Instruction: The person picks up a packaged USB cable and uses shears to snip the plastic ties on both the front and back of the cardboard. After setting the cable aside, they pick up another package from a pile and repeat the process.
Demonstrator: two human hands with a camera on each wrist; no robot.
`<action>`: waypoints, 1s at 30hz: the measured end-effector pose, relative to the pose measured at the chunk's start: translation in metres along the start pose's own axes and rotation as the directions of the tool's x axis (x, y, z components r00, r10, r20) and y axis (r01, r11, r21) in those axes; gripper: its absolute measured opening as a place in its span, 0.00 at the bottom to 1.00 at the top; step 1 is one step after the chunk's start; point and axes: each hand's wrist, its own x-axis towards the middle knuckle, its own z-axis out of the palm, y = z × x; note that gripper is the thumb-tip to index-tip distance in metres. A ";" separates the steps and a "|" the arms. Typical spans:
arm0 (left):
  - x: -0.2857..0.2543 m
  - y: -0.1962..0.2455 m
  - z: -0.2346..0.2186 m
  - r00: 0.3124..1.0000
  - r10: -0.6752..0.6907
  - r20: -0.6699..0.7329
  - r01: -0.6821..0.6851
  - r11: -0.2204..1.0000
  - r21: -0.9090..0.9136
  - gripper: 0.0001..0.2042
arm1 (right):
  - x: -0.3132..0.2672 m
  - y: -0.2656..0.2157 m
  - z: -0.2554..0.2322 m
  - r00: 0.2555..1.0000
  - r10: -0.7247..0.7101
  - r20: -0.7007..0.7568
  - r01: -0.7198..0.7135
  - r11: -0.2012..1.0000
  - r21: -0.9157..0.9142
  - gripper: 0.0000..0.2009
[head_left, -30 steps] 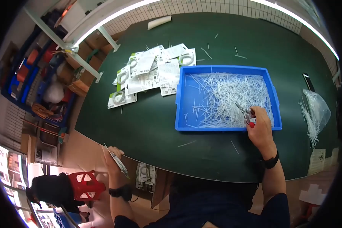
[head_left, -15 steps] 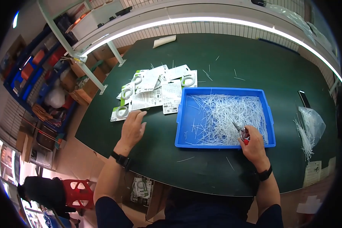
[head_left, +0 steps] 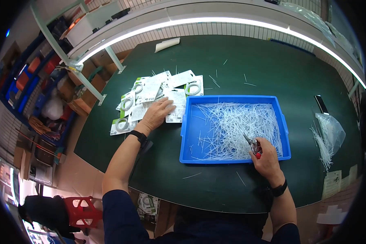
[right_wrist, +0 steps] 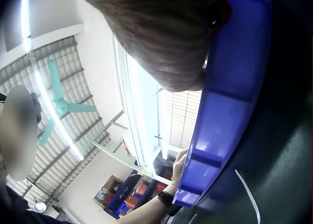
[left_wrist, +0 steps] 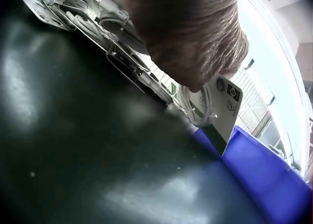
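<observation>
My left hand (head_left: 153,116) reaches over a pile of white carded packages, its fingers over a card (head_left: 174,116) lying printed back up. In the left wrist view that card (left_wrist: 222,111) is tilted, a coiled white cable on its underside close by the fingers; the fingertips are partly hidden. My right hand (head_left: 266,156) grips small cutting pliers with red handles (head_left: 254,147), tips pointing up and left over a blue tray (head_left: 221,161). A tangle of thin white plastic strips (head_left: 244,126) fills most of the tray.
A black phone (head_left: 321,104) and a clear plastic bag (head_left: 332,130) with white strips lie on the right of the green table (head_left: 215,187). Loose strips are scattered about. A paper roll (head_left: 167,44) lies at the back. A red stool (head_left: 82,212) stands left of the table.
One second ago my left hand held a carded package beyond the table's front left edge. It let go, rose empty, and moved right onto the pile. The right hand stays over the tray with the pliers.
</observation>
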 end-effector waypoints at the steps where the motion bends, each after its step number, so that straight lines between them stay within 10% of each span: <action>1: -0.003 -0.001 -0.003 0.997 0.003 -0.079 -0.004 1.000 -0.009 0.22 | 0.002 0.000 -0.001 1.000 0.012 0.002 -0.012 1.000 0.006 0.23; 6: -0.015 0.024 -0.023 0.962 -0.036 -0.270 0.048 0.998 0.038 0.17 | -0.002 -0.002 0.002 0.997 0.057 0.044 -0.059 0.998 0.035 0.22; 9: -0.010 0.049 -0.024 0.806 -0.383 -0.451 0.418 0.908 -0.023 0.16 | 0.000 0.001 0.002 0.999 0.043 0.017 -0.043 0.998 0.034 0.21; 13: -0.002 0.055 -0.010 0.637 -0.768 -0.069 0.683 0.604 -0.412 0.15 | -0.006 0.003 0.005 1.000 0.015 -0.007 -0.015 1.000 0.005 0.22; 18: 0.022 0.029 0.029 0.628 -0.777 -0.044 0.481 0.432 -0.763 0.14 | 0.001 0.002 0.004 1.000 -0.015 -0.020 0.015 1.000 -0.007 0.22; 21: 0.046 0.035 0.002 0.390 -0.763 0.515 0.273 -0.438 -0.856 0.15 | -0.009 0.005 0.002 1.000 -0.002 0.000 0.002 1.000 0.004 0.23; 25: 0.052 0.030 0.032 0.471 -0.698 0.539 0.349 -0.414 -0.841 0.16 | 0.001 -0.001 0.001 0.998 -0.057 -0.025 0.057 0.998 0.029 0.26; 30: 0.039 0.028 0.029 0.415 -0.816 0.402 0.438 -0.209 -0.874 0.17 | -0.002 0.002 -0.004 0.998 0.014 -0.061 -0.001 0.977 0.215 0.31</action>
